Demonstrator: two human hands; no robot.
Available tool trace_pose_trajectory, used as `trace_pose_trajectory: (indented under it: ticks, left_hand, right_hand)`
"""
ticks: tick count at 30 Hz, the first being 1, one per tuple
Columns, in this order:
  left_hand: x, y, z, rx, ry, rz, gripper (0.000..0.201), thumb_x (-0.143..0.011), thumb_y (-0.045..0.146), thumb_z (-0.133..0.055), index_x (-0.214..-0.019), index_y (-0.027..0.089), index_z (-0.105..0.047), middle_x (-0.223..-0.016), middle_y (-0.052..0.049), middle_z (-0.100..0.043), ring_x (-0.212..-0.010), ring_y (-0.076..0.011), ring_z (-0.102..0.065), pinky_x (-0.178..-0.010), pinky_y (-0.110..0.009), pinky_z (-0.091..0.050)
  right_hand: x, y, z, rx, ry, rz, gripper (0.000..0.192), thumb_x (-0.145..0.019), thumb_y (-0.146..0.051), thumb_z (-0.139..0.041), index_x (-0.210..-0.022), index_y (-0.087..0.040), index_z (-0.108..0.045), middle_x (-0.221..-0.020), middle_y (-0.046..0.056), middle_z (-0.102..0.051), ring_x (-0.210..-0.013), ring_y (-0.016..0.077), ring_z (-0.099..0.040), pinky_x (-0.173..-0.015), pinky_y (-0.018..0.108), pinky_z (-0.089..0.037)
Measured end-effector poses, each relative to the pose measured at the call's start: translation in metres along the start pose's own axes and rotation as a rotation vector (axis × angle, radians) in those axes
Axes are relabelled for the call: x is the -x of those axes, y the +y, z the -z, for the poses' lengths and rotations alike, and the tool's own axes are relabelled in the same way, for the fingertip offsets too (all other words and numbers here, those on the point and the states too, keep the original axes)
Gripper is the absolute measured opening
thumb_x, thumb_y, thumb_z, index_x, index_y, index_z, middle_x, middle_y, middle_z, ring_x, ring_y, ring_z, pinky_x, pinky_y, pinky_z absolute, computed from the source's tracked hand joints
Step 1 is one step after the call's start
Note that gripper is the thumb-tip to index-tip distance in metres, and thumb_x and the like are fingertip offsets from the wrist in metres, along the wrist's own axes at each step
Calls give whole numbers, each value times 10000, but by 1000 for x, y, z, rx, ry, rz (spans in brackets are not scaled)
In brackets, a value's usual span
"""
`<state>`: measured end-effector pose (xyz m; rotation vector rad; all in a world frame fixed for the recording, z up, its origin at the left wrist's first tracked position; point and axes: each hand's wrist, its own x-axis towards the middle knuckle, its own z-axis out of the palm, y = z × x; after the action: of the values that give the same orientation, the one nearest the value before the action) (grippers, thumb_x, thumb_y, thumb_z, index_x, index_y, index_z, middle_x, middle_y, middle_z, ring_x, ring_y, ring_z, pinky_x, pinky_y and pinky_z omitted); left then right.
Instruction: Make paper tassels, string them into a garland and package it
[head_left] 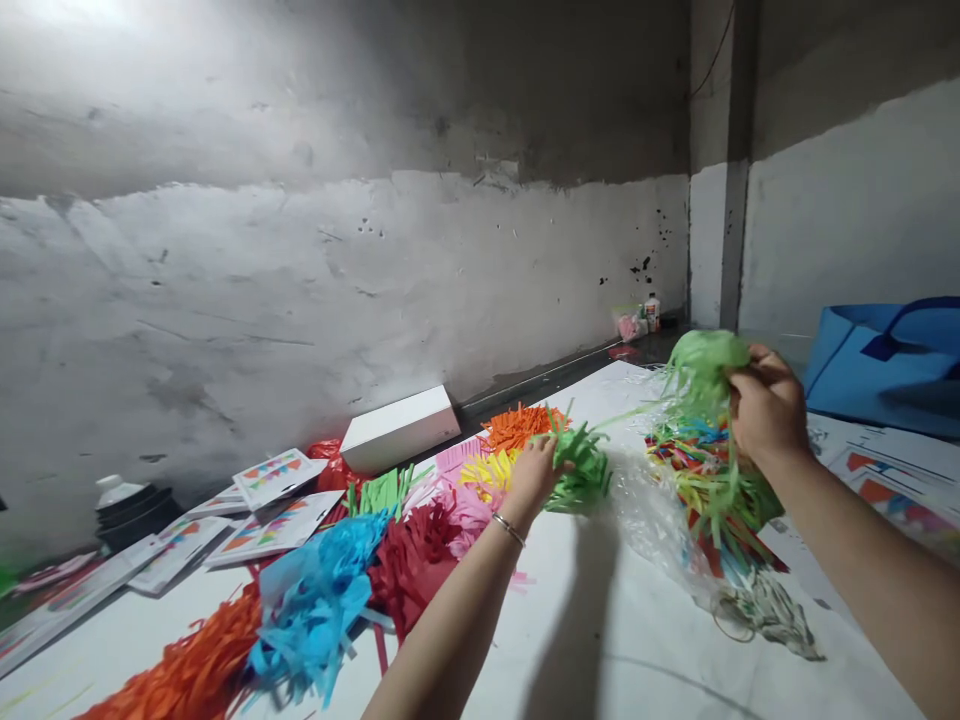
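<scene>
Running off the frame's bottom and left, the table (600, 640) carries a row of tassels (315, 600) along its far edge, partly hidden by the left forearm. The blue bag (885, 365) is cut off at the right. The left hand (534, 470) pinches a green tassel (581, 470) near mid-table; the right hand (769, 410) grips a green bunch (701, 365) above a clear bag (697, 530), fingers hidden.

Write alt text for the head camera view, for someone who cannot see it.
A person's left hand presses a green paper tassel onto a white table, while the right hand pulls another green tassel up from a clear plastic bag of mixed tassels. Orange, blue, red, pink and yellow tassels lie in a row to the left.
</scene>
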<state>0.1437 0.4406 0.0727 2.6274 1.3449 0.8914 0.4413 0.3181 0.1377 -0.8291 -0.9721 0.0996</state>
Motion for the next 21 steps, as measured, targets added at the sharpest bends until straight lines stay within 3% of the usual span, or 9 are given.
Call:
trace_pose_trajectory:
  ticks: [3, 5, 7, 9, 11, 12, 14, 18, 21]
  left_hand:
    - [46, 38, 7, 82, 23, -83, 790, -869, 481, -733, -1504, 169, -383, -1503, -222, -482, -1364, -338, -516, -1070, -483, -494]
    - [84, 68, 20, 157, 83, -174, 1027, -815, 552, -760, -1583, 189, -183, -1619, -221, -311, -1481, -337, -361, -1136, -494, -432]
    - [122, 96, 36, 240, 209, -288, 1115, -774, 543, -796, -1594, 182, -133, -1650, -234, -224, -1515, -371, -268, -1162, -551, -380]
    - [155, 115, 50, 221, 309, -339, 800, -863, 355, -737, -1527, 200, -319, -1506, -206, -477, -1400, -347, -444, -1135, -573, -388]
    - [184, 123, 61, 152, 361, -347, 401, -905, 139, -621, -1290, 234, -563, -1128, -97, -712, -1101, -269, -633, -1068, -540, -441]
    - [199, 124, 65, 122, 379, -348, 309, -897, 73, -582, -1155, 239, -620, -957, -50, -725, -956, -235, -650, -1028, -517, -464]
    - [230, 123, 68, 68, 411, -346, 253, -876, 33, -565, -1020, 227, -641, -816, -20, -695, -827, -211, -621, -963, -483, -489]
    - [302, 126, 63, -12, 491, -269, 309, -833, 6, -539, -1053, 205, -625, -905, -56, -671, -899, -224, -613, -983, -491, -472]
    - [348, 135, 49, 32, 560, -79, 483, -782, 56, -561, -1250, 170, -534, -1229, -173, -615, -1175, -305, -579, -1017, -544, -471]
  right_hand:
    - [47, -42, 13, 199, -254, 28, 245, -870, -240, -685, -1105, -177, -713, -790, 2, -716, -681, 160, -677, -570, 241, -522]
    - [81, -65, 15, 309, -413, 78, 248, -843, -186, -668, -1076, -212, -749, -903, 30, -760, -798, 200, -717, -650, 272, -557]
    - [114, -83, 15, 370, -548, 145, 262, -859, -158, -616, -1059, -246, -761, -998, 33, -771, -899, 210, -727, -758, 296, -570]
    - [146, -96, 15, 391, -653, 202, 285, -896, -149, -557, -1072, -260, -753, -1006, 30, -769, -936, 208, -725, -834, 318, -564]
    - [178, -104, 16, 411, -705, 236, 279, -920, -180, -566, -1141, -242, -725, -1040, 56, -755, -986, 242, -707, -888, 379, -548]
    - [195, -107, 17, 449, -715, 271, 298, -920, -216, -596, -1201, -219, -699, -1089, 83, -740, -1025, 276, -689, -909, 425, -534]
    - [229, -111, 18, 549, -718, 377, 394, -916, -258, -636, -1298, -159, -635, -1153, 133, -710, -1059, 326, -655, -920, 495, -502]
    - [287, -117, 20, 572, -707, 553, 364, -942, -16, -448, -1233, -135, -632, -1018, 96, -723, -958, 249, -661, -971, 493, -443]
    - [318, -125, 27, 491, -715, 605, 401, -926, 63, -408, -1207, -113, -634, -983, 89, -718, -947, 211, -658, -1011, 480, -414]
